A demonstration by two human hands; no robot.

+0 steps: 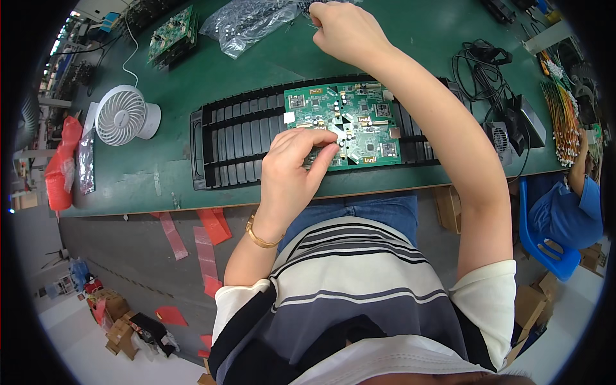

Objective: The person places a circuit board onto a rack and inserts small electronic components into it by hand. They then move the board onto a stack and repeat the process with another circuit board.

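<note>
A green circuit board [375, 141] with many small components lies across a black slotted plastic tray [237, 115] on the bench. Over the board's left half, my left hand [292, 157] has thumb and index fingertips brought together close to a small white part near the middle. Whatever those fingertips pinch is too small to name. My right hand [346, 32] reaches to the far side of the bench, its fingers curled closed beside a clear plastic bag [247, 25] of small dark parts. What it grips, if anything, is hidden.
On the green bench [256, 199] stand a white fan [120, 115] and, further back, a stack of green boards [174, 37]. Black cables [481, 70] coil at the right, near a small dark device [527, 122]. Another person [564, 212] in blue sits at the far right.
</note>
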